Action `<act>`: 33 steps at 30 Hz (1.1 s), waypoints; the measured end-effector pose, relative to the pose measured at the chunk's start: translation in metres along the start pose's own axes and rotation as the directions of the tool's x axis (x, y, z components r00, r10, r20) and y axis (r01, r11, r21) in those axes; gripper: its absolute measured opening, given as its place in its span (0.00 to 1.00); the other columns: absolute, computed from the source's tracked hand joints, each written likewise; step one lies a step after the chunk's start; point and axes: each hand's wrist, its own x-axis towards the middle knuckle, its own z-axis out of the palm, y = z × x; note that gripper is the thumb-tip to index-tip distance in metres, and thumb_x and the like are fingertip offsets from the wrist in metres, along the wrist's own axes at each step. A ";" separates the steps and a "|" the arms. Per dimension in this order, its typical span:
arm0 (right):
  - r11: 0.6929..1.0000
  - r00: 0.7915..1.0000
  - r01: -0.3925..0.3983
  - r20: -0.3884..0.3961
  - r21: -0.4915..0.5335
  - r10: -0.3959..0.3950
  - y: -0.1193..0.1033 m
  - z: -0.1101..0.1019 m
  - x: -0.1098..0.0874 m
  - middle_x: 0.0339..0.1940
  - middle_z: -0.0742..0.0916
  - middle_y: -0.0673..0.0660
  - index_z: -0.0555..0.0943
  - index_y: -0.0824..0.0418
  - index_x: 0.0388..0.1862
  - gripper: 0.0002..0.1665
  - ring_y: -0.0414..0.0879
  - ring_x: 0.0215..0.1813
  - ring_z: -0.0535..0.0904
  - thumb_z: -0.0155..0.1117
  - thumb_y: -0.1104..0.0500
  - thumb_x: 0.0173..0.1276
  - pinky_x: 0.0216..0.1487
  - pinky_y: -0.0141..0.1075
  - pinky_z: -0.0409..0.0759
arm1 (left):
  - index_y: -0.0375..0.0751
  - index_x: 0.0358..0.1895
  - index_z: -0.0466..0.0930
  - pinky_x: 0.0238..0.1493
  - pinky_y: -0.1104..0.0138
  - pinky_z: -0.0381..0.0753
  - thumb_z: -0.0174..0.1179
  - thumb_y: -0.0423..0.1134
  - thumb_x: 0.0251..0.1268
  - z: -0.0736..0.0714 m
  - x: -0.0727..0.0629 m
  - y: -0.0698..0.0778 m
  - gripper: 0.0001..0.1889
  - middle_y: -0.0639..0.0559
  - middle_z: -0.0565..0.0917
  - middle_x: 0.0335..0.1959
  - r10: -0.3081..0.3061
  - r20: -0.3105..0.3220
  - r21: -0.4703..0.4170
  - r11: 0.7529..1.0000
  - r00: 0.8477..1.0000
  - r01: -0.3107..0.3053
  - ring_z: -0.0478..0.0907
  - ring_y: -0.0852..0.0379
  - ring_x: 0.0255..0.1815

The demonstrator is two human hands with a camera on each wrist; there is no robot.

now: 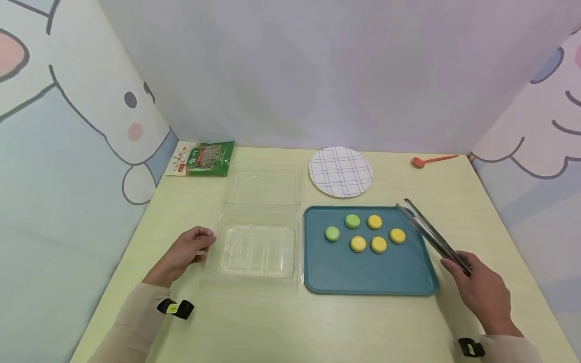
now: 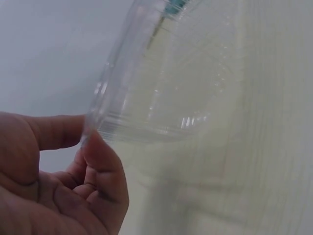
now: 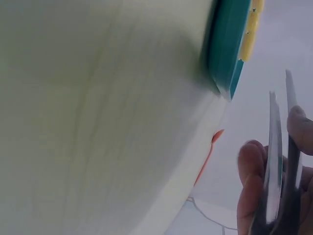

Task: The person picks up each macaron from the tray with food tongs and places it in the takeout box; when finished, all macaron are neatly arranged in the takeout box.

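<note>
With thumb and forefinger my left hand [image 1: 188, 248] pinches the left rim of a clear plastic clamshell box [image 1: 258, 249], whose lid lies folded back behind it. The left wrist view shows that pinch on the box edge [image 2: 100, 110] up close. My right hand [image 1: 483, 290] grips metal tongs [image 1: 431, 232], their tips a little apart over the right back corner of a blue tray [image 1: 363, 280]. Nothing sits between the tips. On the tray lie several yellow round pieces [image 1: 379, 245] and two green round pieces [image 1: 332, 234], which look like macarons.
Behind the tray lies a round checked plate [image 1: 340, 172]. A red spoon [image 1: 433, 160] rests near the back right corner of the table. A green and white food packet [image 1: 201, 159] is at the back left. Walls close off the back and both sides.
</note>
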 end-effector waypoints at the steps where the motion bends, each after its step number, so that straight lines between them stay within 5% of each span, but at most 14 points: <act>1: 1.000 1.000 0.013 0.004 -0.016 -0.013 0.001 0.000 -0.001 0.36 0.84 0.68 0.73 0.66 0.62 0.34 0.58 0.28 0.79 0.54 0.37 0.77 0.22 0.45 0.68 | 0.31 0.56 0.68 0.32 0.68 0.77 0.56 0.39 0.78 0.000 0.001 0.001 0.16 0.48 0.74 0.36 -0.001 -0.001 0.003 1.000 1.000 0.001 0.71 0.58 0.34; 8: 0.996 0.998 0.063 0.021 -0.061 -0.062 0.009 -0.002 -0.009 0.38 0.86 0.66 0.75 0.65 0.60 0.30 0.59 0.30 0.81 0.56 0.40 0.77 0.21 0.46 0.70 | 0.31 0.56 0.68 0.32 0.68 0.77 0.56 0.39 0.77 -0.001 0.002 0.001 0.16 0.48 0.74 0.36 -0.004 0.000 0.014 1.000 1.000 0.004 0.71 0.57 0.35; 33: 0.970 0.971 0.195 -0.114 -0.142 -0.211 0.021 0.008 -0.025 0.33 0.87 0.62 0.79 0.64 0.49 0.21 0.57 0.26 0.81 0.72 0.50 0.67 0.19 0.44 0.69 | 0.33 0.54 0.69 0.33 0.67 0.77 0.56 0.40 0.78 -0.004 0.004 0.005 0.14 0.49 0.72 0.36 0.005 0.026 0.010 1.000 1.000 -0.005 0.70 0.58 0.33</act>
